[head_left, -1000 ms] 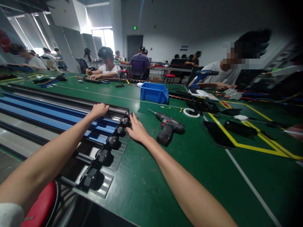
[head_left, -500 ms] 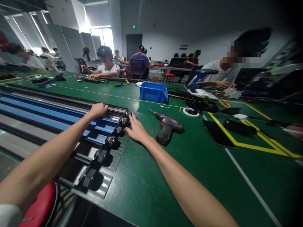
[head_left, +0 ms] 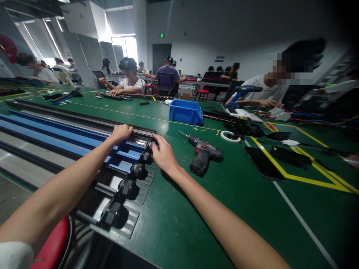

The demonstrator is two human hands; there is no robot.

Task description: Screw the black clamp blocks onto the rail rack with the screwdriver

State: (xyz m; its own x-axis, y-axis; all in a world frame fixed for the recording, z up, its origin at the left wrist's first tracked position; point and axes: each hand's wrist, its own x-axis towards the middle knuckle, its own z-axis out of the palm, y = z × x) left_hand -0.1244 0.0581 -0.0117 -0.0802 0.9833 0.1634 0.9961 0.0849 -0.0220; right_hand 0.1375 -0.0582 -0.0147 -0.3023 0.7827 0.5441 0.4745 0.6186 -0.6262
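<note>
Several long aluminium profiles with blue strips (head_left: 84, 149) and black edges lie side by side at the left. Each ends in a black hex-shaped cable gland (head_left: 114, 215) with a slotted flat metal tab beneath. Curled over the farthest black-edged profile (head_left: 140, 133), near its end, is my left hand (head_left: 122, 132). At the tip of that same profile, my right hand (head_left: 166, 154) has its thumb and fingers bent around the farthest black end fitting (head_left: 153, 142), which they partly cover. A black cordless drill (head_left: 204, 153) rests just to the right of my right hand.
On the green table (head_left: 179, 216) stand a blue bin (head_left: 185, 112) and a white ring (head_left: 230, 136). Black flat pieces (head_left: 263, 162) lie at right by yellow tape. A co-worker (head_left: 260, 89) sits across, near a blue drill (head_left: 244, 91). A red stool (head_left: 53, 246) is below left.
My right hand's fingers have gone from stretched out to bent around the end fitting. My left hand stays on the far profile. The whole view has shifted slightly.
</note>
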